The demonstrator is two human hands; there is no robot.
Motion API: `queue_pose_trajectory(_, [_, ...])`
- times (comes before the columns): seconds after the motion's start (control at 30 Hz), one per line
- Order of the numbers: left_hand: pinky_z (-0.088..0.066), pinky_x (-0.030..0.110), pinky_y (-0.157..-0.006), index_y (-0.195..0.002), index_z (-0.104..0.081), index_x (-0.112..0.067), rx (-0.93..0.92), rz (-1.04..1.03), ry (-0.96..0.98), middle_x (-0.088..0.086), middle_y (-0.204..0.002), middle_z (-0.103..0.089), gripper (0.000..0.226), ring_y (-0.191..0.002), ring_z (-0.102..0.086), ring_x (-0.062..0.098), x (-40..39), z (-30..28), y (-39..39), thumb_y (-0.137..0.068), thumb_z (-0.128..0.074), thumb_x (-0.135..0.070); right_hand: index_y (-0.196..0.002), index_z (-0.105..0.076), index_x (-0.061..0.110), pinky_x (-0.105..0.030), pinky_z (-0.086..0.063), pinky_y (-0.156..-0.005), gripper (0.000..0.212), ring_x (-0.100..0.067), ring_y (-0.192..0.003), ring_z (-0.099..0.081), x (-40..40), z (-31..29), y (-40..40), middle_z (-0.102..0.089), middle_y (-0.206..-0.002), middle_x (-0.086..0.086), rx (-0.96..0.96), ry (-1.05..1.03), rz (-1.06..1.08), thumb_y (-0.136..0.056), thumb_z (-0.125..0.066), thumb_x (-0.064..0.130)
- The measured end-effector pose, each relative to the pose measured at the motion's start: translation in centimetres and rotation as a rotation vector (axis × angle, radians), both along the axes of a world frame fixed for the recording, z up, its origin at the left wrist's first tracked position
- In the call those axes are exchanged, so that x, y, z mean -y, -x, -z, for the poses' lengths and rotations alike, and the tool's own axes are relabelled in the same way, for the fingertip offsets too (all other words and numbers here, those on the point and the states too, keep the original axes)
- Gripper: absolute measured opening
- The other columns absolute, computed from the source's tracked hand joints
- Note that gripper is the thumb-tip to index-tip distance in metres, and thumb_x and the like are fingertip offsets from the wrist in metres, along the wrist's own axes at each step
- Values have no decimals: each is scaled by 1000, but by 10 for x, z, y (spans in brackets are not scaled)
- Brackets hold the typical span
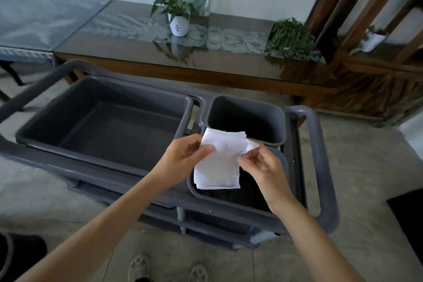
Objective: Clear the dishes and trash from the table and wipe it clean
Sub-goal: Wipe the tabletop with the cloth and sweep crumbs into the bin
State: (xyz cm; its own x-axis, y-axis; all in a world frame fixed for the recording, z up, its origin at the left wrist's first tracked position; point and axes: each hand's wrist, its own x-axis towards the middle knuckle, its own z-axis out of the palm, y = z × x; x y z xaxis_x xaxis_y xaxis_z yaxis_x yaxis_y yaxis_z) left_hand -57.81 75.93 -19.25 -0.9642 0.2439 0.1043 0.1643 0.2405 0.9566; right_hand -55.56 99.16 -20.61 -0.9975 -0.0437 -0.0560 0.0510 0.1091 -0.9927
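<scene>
A white folded paper napkin [219, 162] hangs in the air over the near small bin [229, 199] of a grey cart. My left hand [185, 158] pinches the napkin's upper left edge between thumb and fingers. My right hand [261, 165] pinches its crumpled upper right corner. The napkin's lower part droops into the mouth of that bin. A large grey tub [103, 126] fills the cart's left side and looks empty.
The grey cart [320, 167] has handles at both ends and a second small bin [247, 117] at the far right. Behind it stands a glass-topped wooden table [137, 36] with a white potted plant [178, 23] and a bunch of greens [290, 39]. A wooden shelf [366, 30] stands right.
</scene>
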Motion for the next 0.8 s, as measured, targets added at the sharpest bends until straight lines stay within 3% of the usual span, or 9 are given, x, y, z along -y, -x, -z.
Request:
queue_pose_trajectory(0.03, [-56, 45, -69, -94, -73, -18, 0, -39, -29, 9, -86, -72, 26, -80, -69, 31, 6, -8, 2, -97, -65, -42, -105, -74, 30, -33, -57, -86, 16, -22, -99, -69, 8, -5, 11, -73, -104, -6, -39, -43, -10, -90, -76, 28])
queue_pose_trajectory(0.1, [-58, 46, -72, -98, -73, -15, 3, -119, -91, 11, -94, -74, 25, -86, -72, 32, 23, -20, 1, -99, -64, -38, -106, -74, 32, -28, -56, -84, 15, -16, -101, -69, 29, -17, 30, -73, -107, 1, -73, -79, -35, -92, -77, 37])
queue_pose_trajectory(0.2, [-56, 57, -79, -100, -71, -8, -36, -261, -111, 16, -96, -74, 30, -91, -70, 40, 53, -40, -7, -100, -63, -37, -111, -73, 30, -23, -57, -79, 25, -11, -105, -71, 69, -42, 48, -76, -113, 5, -120, -32, -158, -92, -74, 45])
queue_pose_trajectory(0.3, [-57, 61, -82, -102, -71, -7, -99, -386, -84, 13, -97, -74, 34, -90, -71, 37, 93, -61, -24, -101, -60, -40, -113, -73, 32, -15, -56, -74, 33, -5, -98, -71, 117, -69, 52, -77, -108, 10, -178, 1, -274, -89, -73, 54])
queue_pose_trajectory(0.43, [-54, 61, -79, -99, -68, 0, -149, -553, -95, 26, -96, -68, 39, -87, -67, 46, 161, -90, -63, -100, -62, -38, -104, -76, 43, -12, -55, -70, 21, -2, -93, -73, 194, -98, 37, -79, -100, 15, -272, 35, -424, -87, -72, 54])
queue_pose_trajectory(0.5, [-53, 51, -70, -97, -65, 6, -172, -657, -122, 30, -92, -65, 44, -77, -65, 36, 194, -103, -92, -98, -64, -38, -101, -76, 46, -11, -54, -69, 17, -2, -91, -73, 236, -112, 20, -80, -98, 14, -299, 70, -494, -86, -72, 53])
queue_pose_trajectory(0.57, [-50, 39, -67, -97, -66, 5, -192, -764, -134, 22, -86, -67, 38, -75, -63, 23, 224, -113, -128, -99, -65, -33, -102, -78, 41, -12, -54, -69, 16, -6, -90, -74, 278, -124, 0, -80, -98, 10, -302, 105, -573, -89, -75, 48])
queue_pose_trajectory(0.67, [-57, 31, -72, -101, -74, -8, -196, -909, -143, 12, -95, -76, 23, -81, -70, 16, 268, -124, -194, -100, -64, -29, -103, -79, 33, -21, -59, -71, 14, -12, -92, -76, 340, -137, -42, -81, -100, 4, -298, 141, -701, -91, -77, 38])
queue_pose_trajectory(0.8, [-60, 45, -82, -102, -74, -7, -232, -1114, -125, 14, -97, -76, 29, -86, -73, 22, 320, -130, -289, -98, -66, -34, -100, -77, 28, -34, -60, -77, 17, -21, -91, -75, 417, -148, -110, -80, -95, 0, -319, 159, -867, -89, -78, 41])
